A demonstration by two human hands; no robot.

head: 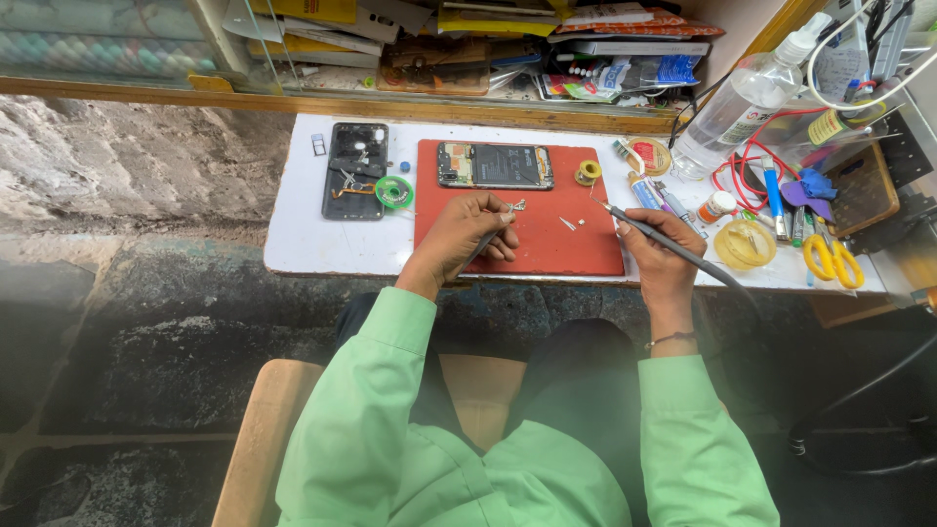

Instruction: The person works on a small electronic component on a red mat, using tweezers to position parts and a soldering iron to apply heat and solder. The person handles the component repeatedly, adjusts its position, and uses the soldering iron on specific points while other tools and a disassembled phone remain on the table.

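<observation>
We pinch tweezers (pixel 485 237) in our left hand (pixel 454 239) over a small metal part (pixel 516 206) on the red mat (pixel 547 244), while our right hand (pixel 656 256), at three o'clock, grips the soldering iron (pixel 664 240), tip aimed inward.

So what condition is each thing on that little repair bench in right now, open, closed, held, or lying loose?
Opened phone: back off, insides showing, flat on the red mat.
Black phone panel: lying flat on the white table.
Left hand: gripping tweezers with a small metal part.
Right hand: holding a soldering iron.
Yellow scissors: closed, lying loose.
Clear bottle: capped, leaning.
</observation>
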